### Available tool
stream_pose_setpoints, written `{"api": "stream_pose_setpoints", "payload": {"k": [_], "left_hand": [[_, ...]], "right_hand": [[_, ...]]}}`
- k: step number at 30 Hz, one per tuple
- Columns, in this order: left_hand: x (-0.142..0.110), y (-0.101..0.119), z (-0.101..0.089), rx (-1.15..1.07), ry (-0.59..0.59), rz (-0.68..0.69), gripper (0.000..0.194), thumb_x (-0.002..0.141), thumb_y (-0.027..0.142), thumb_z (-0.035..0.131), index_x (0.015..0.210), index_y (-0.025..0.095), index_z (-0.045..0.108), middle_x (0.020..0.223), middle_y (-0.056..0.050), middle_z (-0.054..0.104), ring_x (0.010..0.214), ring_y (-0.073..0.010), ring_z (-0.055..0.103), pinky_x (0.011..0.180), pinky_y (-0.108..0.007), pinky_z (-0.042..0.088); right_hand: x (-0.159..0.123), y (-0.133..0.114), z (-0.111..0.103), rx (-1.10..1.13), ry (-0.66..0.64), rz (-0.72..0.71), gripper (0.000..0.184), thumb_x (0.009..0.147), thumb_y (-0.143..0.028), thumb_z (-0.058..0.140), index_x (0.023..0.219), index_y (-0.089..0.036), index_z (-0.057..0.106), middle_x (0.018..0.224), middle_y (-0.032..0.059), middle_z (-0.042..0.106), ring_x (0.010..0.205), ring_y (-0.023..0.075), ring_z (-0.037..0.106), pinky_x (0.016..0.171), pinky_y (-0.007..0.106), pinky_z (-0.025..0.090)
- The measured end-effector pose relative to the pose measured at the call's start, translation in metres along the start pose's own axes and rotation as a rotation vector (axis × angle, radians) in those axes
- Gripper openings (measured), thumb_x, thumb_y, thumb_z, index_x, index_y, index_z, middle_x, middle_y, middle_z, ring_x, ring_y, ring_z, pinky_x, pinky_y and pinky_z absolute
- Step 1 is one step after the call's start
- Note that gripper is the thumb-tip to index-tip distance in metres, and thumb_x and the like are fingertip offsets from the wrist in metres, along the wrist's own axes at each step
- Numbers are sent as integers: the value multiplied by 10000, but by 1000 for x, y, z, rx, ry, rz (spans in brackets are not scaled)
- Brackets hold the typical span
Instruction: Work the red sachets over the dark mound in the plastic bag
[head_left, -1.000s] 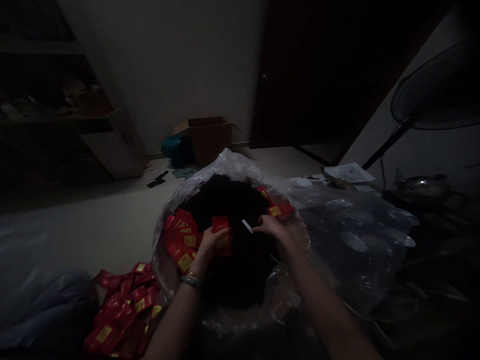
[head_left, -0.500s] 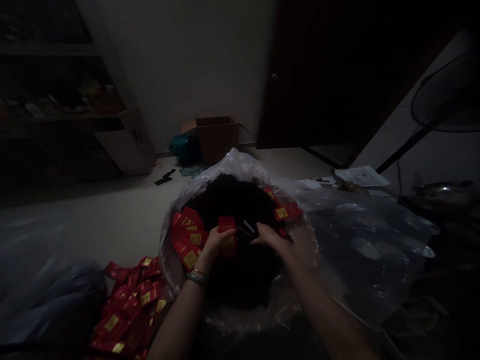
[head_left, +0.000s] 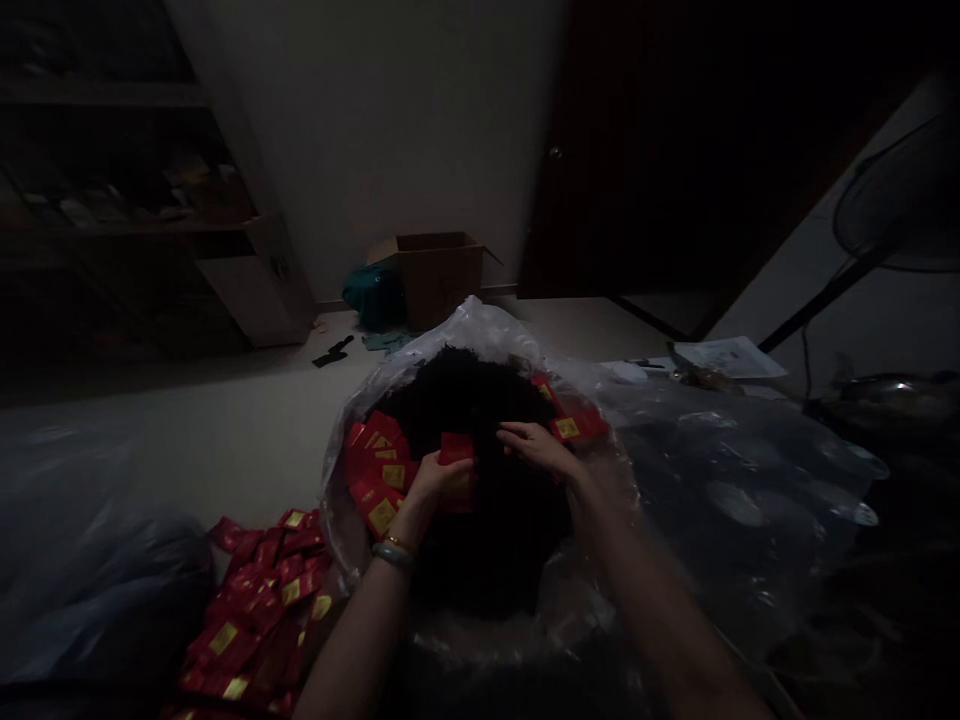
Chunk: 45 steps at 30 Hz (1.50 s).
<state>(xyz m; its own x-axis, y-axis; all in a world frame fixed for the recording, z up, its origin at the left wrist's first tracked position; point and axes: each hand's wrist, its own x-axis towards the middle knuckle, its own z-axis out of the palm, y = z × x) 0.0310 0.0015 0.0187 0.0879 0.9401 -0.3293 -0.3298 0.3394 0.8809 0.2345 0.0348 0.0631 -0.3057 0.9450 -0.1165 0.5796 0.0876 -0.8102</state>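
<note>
A small red packet (head_left: 457,448) with a gold label stands upright between the thumb and fingers of my left hand (head_left: 426,483). It is held over a heap of dark, loose, leaf-like material (head_left: 465,385) inside a large clear plastic bag (head_left: 474,322) with its mouth spread wide. To the right, just above the heap, my right hand (head_left: 534,445) has its fingertips drawn together; what they hold, if anything, is too dark to make out. More red packets (head_left: 382,470) lie on the heap's left side, and a few red packets (head_left: 570,425) rest at its right edge.
On the lower left is a pile of red packets (head_left: 255,610). Clear plastic sheeting (head_left: 720,470) spreads to the right. Behind the bag stand an open cardboard box (head_left: 439,280) and a teal bag (head_left: 373,295). A fan (head_left: 896,205) is at the right.
My right hand has moved up and slightly away from the packet. The thin shiny metal tool seen by its fingers earlier no longer shows. My left hand keeps the packet in nearly the same place.
</note>
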Motion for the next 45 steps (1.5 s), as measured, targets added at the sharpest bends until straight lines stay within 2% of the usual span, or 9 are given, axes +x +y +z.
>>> {"api": "stream_pose_setpoints", "payload": {"k": [4, 7, 9, 13, 18, 26, 32, 39, 45], "left_hand": [[-2, 1, -1, 43, -63, -6, 466, 401, 315, 891, 763, 90, 703, 636, -44, 692, 550, -145, 621, 594, -258, 480], [-4, 2, -1, 80, -99, 11, 457, 409, 286, 889, 784, 94, 713, 663, -46, 699, 590, -158, 633, 617, -263, 481], [-5, 4, -1, 92, -109, 20, 466, 416, 286, 887, 807, 98, 716, 695, -52, 710, 625, -174, 646, 639, -274, 489], [-7, 4, 0, 93, -96, 27, 473, 420, 312, 887, 802, 92, 714, 711, -63, 716, 635, -183, 652, 644, -283, 498], [-8, 3, 0, 104, -93, 29, 473, 445, 318, 880, 830, 96, 716, 730, -55, 718, 625, -164, 650, 656, -277, 501], [-8, 3, -2, 118, -103, 13, 478, 463, 325, 871, 850, 94, 713, 755, -72, 723, 646, -184, 658, 655, -294, 503], [-8, 4, -1, 158, -138, 33, 475, 446, 306, 873, 843, 90, 727, 751, -80, 721, 670, -185, 656, 668, -281, 493], [-10, 4, -1, 158, -134, -1, 460, 462, 313, 865, 838, 93, 716, 727, -67, 714, 622, -174, 644, 632, -278, 490], [-7, 3, -2, 157, -125, 18, 432, 457, 318, 868, 794, 98, 711, 691, -54, 708, 608, -170, 640, 634, -279, 496]], "right_hand": [[-3, -27, -3, -88, -130, -124, 516, 739, -512, 645, 1146, -196, 670, 862, 27, 719, 758, 188, 620, 659, 257, 439], [-2, -38, 0, -125, -182, -189, 470, 746, -470, 645, 1138, -213, 679, 946, 28, 728, 818, 210, 631, 709, 268, 431], [-1, -40, 2, -142, -192, -201, 417, 761, -446, 628, 1092, -205, 704, 903, 21, 732, 790, 201, 627, 678, 255, 418], [2, -40, 6, -163, -167, -197, 359, 777, -411, 601, 1011, -174, 734, 778, 12, 721, 692, 170, 598, 586, 228, 369], [1, -38, 8, -216, -123, -200, 322, 776, -369, 607, 1005, -186, 740, 726, 8, 709, 667, 159, 584, 564, 221, 343], [-1, -41, 9, -218, -112, -164, 334, 775, -383, 608, 1024, -199, 732, 789, 15, 735, 717, 187, 628, 610, 239, 393], [-4, -39, -3, -203, -167, -208, 443, 706, -415, 692, 1098, -208, 696, 991, 37, 734, 883, 236, 652, 740, 270, 444], [-3, -38, 1, -226, -159, -173, 350, 764, -358, 634, 1051, -174, 714, 870, 35, 738, 795, 208, 649, 658, 250, 420], [-3, -35, 8, -276, -121, -193, 339, 795, -384, 594, 1058, -207, 712, 844, 19, 733, 798, 197, 638, 673, 249, 417]]}}
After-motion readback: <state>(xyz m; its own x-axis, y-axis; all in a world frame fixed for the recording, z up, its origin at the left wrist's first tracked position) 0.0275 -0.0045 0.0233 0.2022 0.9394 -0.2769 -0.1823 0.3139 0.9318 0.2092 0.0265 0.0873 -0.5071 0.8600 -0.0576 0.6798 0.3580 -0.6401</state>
